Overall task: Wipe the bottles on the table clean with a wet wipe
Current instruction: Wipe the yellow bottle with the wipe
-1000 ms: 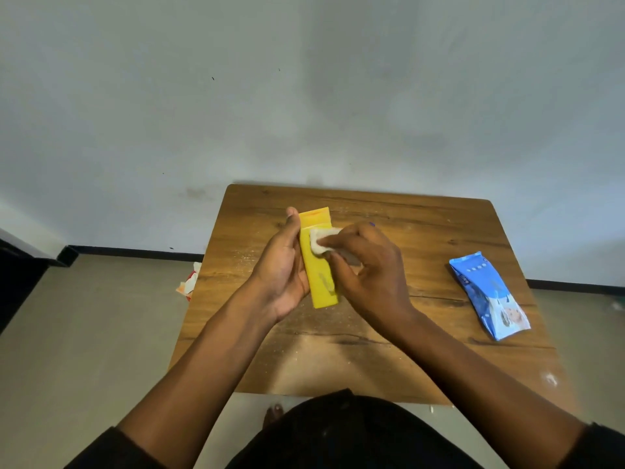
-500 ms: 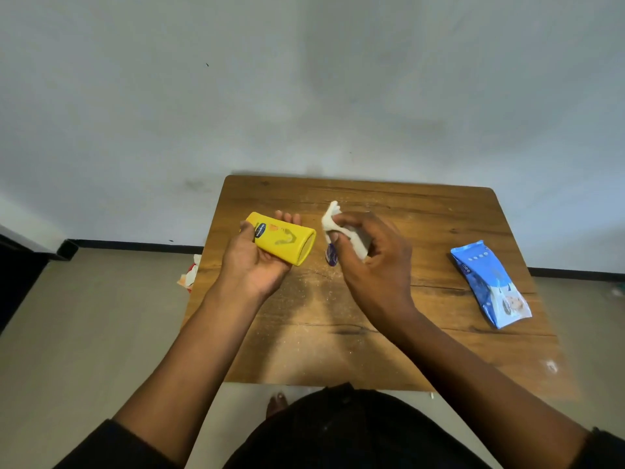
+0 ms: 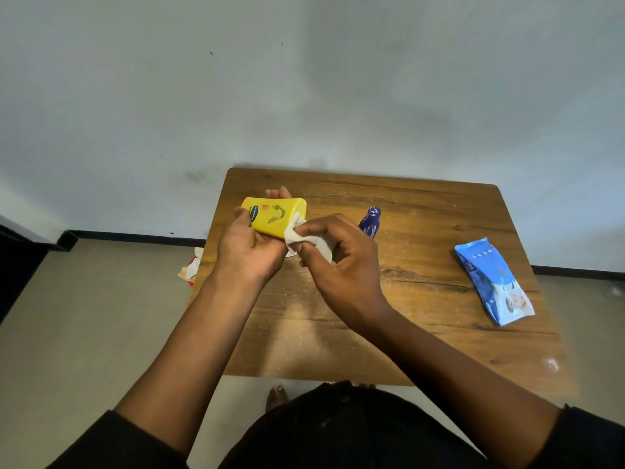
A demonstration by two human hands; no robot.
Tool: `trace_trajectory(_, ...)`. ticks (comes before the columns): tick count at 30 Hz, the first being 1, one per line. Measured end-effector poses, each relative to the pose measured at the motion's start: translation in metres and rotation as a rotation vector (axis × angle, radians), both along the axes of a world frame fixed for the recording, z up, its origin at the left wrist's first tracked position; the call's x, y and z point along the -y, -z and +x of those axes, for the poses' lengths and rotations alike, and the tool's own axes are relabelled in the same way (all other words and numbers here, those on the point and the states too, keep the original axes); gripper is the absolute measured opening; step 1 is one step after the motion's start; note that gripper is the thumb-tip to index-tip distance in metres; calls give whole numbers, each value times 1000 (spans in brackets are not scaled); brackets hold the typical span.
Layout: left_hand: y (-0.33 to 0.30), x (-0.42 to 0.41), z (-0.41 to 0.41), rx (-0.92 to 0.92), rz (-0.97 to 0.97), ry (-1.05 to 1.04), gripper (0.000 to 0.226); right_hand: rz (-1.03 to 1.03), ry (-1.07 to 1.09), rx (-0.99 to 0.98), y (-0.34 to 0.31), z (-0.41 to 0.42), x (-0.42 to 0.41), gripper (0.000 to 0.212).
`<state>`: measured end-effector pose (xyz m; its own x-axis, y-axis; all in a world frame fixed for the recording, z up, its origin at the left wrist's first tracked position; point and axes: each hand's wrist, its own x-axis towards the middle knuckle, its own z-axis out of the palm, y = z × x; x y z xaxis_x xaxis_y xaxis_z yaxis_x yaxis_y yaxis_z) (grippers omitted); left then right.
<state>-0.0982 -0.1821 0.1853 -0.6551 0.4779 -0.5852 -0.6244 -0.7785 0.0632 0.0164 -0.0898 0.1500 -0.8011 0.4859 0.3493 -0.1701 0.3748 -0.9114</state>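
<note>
the left hand grips a yellow bottle above the far left part of the wooden tabletop, thumb curled over its near side and fingertips showing past its far edge. the bottle lies tilted on its side in the palm, flat end toward the right; its other end is hidden behind the thumb, and the dark oval label on it is too small to read.

the right hand pinches a crumpled white wet wipe between thumb and curled fingers and presses it against the bottle's lower right edge. part of the wipe is tucked inside the hand, so its full shape cannot be made out. a small white patch shows on the tabletop just below the wipe, mostly covered by the hands; what it is cannot be told.

a small dark blue bottle stands on the tabletop just beyond the right hand, its base hidden behind the knuckles. a blue pack of wipes lies flat near the right edge, well apart from the hands.

on the floor left of the tabletop, some white and red wrappers peek out, partly cut off by the tabletop edge. a bare toe shows below the near edge.
</note>
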Motion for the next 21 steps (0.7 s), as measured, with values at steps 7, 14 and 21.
trace_trajectory(7, 1, 2, 2, -41, -32, 2, 51, -131, 96, 35, -2, -8, -6, 18)
trace_trajectory(14, 4, 5, 0, -23, -30, 7, 52, 97, 216, -19, -3, -12, 3, 19)
trace_trajectory(21, 4, 14, -11, -38, -11, 0, 48, 329, 216, -56, 2, -18, 8, 22)
